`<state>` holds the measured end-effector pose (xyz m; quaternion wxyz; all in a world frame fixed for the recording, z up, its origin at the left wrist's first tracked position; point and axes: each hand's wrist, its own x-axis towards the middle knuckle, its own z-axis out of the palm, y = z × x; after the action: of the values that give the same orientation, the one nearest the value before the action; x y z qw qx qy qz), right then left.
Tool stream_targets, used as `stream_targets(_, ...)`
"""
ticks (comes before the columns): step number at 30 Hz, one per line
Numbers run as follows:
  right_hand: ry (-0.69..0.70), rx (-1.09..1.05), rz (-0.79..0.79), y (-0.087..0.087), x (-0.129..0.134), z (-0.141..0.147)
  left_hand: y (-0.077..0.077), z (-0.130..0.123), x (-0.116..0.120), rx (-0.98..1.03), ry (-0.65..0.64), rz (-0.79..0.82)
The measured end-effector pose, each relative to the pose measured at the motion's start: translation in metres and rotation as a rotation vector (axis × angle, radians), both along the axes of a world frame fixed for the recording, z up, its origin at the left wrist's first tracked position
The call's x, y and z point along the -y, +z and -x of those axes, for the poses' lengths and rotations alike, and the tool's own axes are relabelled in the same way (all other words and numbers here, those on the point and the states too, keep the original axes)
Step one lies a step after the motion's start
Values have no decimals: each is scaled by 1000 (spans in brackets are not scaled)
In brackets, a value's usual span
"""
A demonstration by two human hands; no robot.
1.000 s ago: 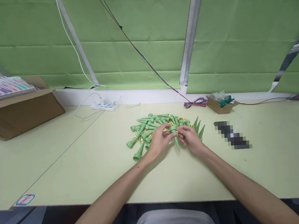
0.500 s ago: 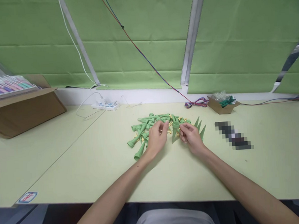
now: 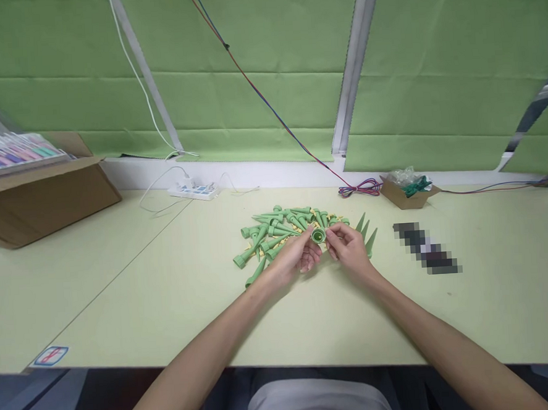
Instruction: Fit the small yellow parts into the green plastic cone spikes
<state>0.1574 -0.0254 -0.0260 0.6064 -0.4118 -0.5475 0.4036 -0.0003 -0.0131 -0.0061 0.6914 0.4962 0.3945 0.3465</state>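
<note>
Between my two hands is a green hollow plastic spike (image 3: 318, 235), its round open end turned up toward me with something small and yellowish inside. My left hand (image 3: 298, 254) grips it from the left with thumb and fingers, and the fingertips of my right hand (image 3: 348, 245) pinch its rim from the right. Just beyond my hands lies a heap of similar green spikes (image 3: 253, 251), with small yellow pieces (image 3: 333, 218) scattered among them. Several spikes with points upward (image 3: 371, 241) stand right beside my right hand, partly hidden by it.
A cardboard box (image 3: 46, 206) with colourful pen-like items stands at the left. Along the back are a power strip (image 3: 194, 191), a coiled red-blue cable (image 3: 361, 188) and a small carton (image 3: 408, 195). A blurred dark item (image 3: 427, 248) lies to the right.
The spike has tipped so its open end faces me. My left hand has moved right and taken hold of it alongside my right hand.
</note>
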Motion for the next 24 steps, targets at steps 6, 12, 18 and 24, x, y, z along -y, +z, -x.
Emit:
stream_targets(6,10,7,46,2,0,-1,-1,1,0,-36,-24,-148)
stream_targets(12,11,16,28,0,-2,-3,0,2,3,-197,2,-384)
stream_targets(18,13,1,67,-4,-4,-4,-8,1,0,-325,54,-616)
stream_targets(24,8,-28,132,-7,-7,-6,-19,4,-5,-566,139,-1035)
